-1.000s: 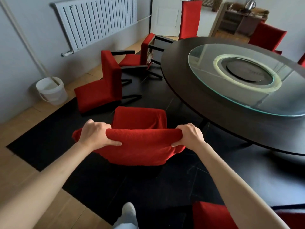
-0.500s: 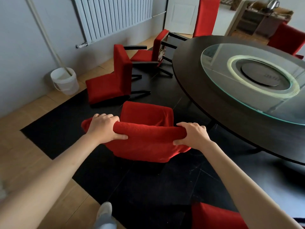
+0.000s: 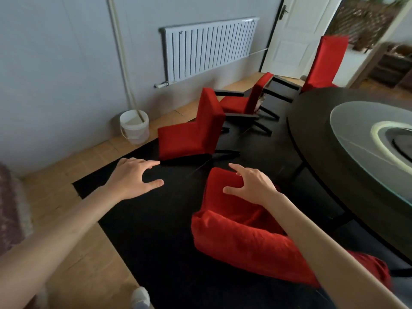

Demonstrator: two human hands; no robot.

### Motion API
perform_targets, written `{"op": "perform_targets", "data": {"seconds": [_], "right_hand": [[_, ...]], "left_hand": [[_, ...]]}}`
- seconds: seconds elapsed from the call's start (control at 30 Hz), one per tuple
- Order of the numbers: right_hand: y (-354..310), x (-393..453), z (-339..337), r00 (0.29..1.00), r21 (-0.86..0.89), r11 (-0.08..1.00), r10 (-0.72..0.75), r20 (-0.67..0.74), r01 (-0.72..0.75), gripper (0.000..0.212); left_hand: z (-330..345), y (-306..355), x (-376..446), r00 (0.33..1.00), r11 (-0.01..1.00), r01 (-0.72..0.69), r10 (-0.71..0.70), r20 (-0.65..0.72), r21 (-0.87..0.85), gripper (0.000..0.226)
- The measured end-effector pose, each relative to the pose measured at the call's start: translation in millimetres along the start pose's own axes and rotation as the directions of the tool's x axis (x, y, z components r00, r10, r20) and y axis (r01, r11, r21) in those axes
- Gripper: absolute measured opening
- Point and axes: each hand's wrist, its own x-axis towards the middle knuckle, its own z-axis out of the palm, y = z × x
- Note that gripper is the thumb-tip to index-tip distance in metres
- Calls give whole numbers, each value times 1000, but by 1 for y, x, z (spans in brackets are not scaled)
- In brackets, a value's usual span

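Note:
A red fabric-covered chair [image 3: 240, 237] stands upright on the black carpet, close beside the round dark table [image 3: 316, 134]. My right hand [image 3: 249, 186] hovers above its seat with fingers spread and holds nothing. My left hand [image 3: 133, 179] is out over the bare carpet to the left of that chair, fingers spread and empty too. Ahead of my hands a second red chair [image 3: 191, 132] lies tipped on its back on the carpet, its black legs pointing right. A third red chair [image 3: 249, 97] lies toppled just behind it.
A glass turntable [image 3: 361, 139] sits on the table. Another red chair [image 3: 325, 61] stands upright by the white door [image 3: 296, 34]. A white bucket [image 3: 134, 127] with a pole stands against the wall below a radiator [image 3: 209, 47]. Wooden floor borders the black carpet [image 3: 169, 253].
Both hands have let go of the near chair's backrest and now hover spread and empty. My view has swung left toward the fallen chairs, and the near chair sits lower right.

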Motion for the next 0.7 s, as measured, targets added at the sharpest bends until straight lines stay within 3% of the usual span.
{"op": "perform_targets", "data": {"seconds": [0.3, 0.7], "right_hand": [[-96, 157, 38, 997, 61, 996, 68, 35, -70, 86], [-92, 340, 58, 976, 73, 979, 178, 126, -188, 86]], "left_hand": [[-30, -143, 102, 999, 999, 46, -45, 28, -25, 68], [-1, -220, 261, 994, 997, 66, -62, 88, -44, 67]]}}
